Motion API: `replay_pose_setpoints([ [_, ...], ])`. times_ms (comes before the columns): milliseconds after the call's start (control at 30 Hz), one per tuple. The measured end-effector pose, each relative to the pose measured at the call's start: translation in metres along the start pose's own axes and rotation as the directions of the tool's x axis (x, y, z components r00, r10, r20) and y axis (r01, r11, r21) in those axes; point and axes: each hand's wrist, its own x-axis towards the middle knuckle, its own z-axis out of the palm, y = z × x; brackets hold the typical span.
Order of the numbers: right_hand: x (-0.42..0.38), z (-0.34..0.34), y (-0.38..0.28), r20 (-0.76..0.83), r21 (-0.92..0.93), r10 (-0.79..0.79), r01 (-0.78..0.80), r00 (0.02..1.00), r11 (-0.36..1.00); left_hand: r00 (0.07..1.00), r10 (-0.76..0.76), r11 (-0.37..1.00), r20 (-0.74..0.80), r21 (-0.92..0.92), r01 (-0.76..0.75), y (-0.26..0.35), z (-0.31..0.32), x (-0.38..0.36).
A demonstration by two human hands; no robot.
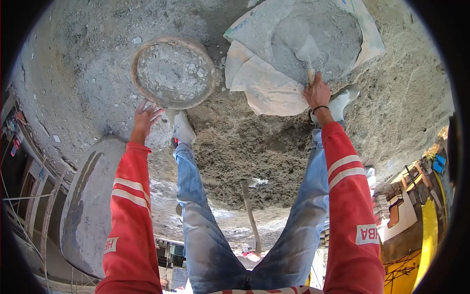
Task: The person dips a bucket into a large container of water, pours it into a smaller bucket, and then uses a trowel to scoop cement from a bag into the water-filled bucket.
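Observation:
My right hand (318, 95) is wrapped round the handle of a trowel (309, 50). The trowel's blade lies in a heap of grey powder (338, 34), which looks like cement, on an opened-out sack (274, 95). To the left stands a round shallow pan (210, 81) with a brownish rim, holding grey powder and pale lumps. My left hand (146, 119) is at the near left side of the pan, fingers apart, fingertips right by the rim, gripping nothing.
A patch of dark, damp mix (235, 147) spreads between my feet, with a long wooden handle (250, 215) behind it. At left lies a large grey basin-like shape (90, 206). Yellow material (428, 240) and timber stand at far right. Small chips dot the rough ground.

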Motion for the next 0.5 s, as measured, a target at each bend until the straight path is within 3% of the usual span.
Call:
replay_pose_setpoints([
  [233, -0.044, -0.005, -0.021, 0.129, 0.083, -0.104, 0.094, 0.986, 0.992, 1.0, 0.007, 1.0, -0.03, -0.01, -0.007, 0.001, 0.003, -0.003],
  [300, -0.05, -0.009, -0.022, 0.184, 0.198, -0.103, 0.066, 0.978, 0.978, 0.999, 0.002, 1.0, -0.036, -0.002, -0.002, 0.001, 0.003, -0.002],
  [500, -0.062, -0.006, -0.016, 0.12, 0.358, -0.168, 0.115, 0.978, 0.927, 0.998, -0.021, 1.0, -0.056, -0.005, 0.02, 0.002, 0.004, -0.002],
])
